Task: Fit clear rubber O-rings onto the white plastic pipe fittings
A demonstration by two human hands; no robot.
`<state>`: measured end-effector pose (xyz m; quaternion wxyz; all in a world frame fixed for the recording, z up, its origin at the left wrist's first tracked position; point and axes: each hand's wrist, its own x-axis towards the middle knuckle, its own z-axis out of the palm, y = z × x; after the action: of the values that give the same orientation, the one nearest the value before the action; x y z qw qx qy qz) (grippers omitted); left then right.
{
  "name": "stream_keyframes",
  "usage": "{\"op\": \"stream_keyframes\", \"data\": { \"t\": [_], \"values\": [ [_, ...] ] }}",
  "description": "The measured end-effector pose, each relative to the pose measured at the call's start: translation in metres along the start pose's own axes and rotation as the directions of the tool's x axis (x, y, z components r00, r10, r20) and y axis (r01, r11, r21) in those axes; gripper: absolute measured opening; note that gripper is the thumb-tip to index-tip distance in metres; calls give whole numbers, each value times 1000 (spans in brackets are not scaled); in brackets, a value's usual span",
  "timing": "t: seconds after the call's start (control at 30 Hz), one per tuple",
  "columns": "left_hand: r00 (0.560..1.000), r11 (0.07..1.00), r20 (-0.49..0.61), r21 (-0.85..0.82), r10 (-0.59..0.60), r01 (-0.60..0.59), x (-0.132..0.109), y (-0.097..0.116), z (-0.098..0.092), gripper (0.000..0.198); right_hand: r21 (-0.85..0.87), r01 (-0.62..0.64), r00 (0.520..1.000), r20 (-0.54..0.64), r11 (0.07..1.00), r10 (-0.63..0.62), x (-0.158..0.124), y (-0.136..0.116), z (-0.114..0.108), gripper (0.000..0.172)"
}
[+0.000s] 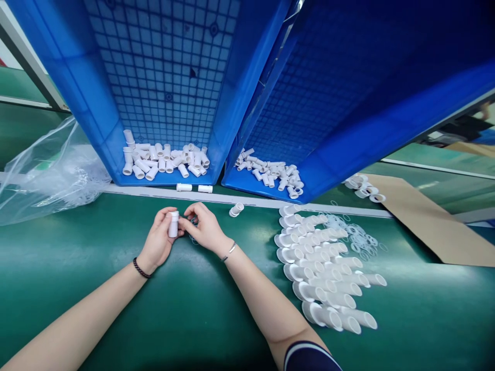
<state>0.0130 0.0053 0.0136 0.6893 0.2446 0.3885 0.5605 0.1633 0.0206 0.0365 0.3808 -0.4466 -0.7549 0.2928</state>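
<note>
Left hand (159,238), left of centre in frame: fingers wrapped round white tube (174,225), upright; right hand (205,229) just beside it, fingers bent, cannot tell whether gripping anything; clear rings (194,239) partly hidden behind it, on green desk (185,314); blue bins (235,103) across top, small tubes (152,172) inside; flared tubes (317,293) at lower right

The held tube fitting (174,228) looks like smooth white plastic with a soft sheen, and the flanged tubes (328,281) look slightly translucent, also plastic. The blue crates (62,62) are glossy plastic, the bag (58,172) clear crinkled film, and the green worktop (193,304) smooth and faintly shiny. The flat sheet (433,221) appears to be matt cardboard, the bangle (229,251) polished metal.
</note>
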Motion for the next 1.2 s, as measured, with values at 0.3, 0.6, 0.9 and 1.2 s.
{"op": "stream_keyframes", "data": {
  "t": [0.3, 0.6, 0.9, 1.2],
  "values": [
    [981, 940, 45, -281, -190, 195, -1, 1, 5, 14, -417, 240, 971, 97, 877, -219, -3, -14, 1, 15],
    [883, 381, 230, 836, 409, -394, 39, 27, -5, 19, -723, -97, 992, -14, 683, 126, 4, 0, -72, 15],
    [853, 22, 212, 967, 478, -253, 119, 31, 2, 20, -750, -277, 922, -31, 601, 386, 1, 8, -84, 30],
    [911, 682, 118, 627, 394, -376, 65, 28, 2, 23, -676, -154, 979, -7, 720, 203, 6, -7, -67, 18]
  ]
}}
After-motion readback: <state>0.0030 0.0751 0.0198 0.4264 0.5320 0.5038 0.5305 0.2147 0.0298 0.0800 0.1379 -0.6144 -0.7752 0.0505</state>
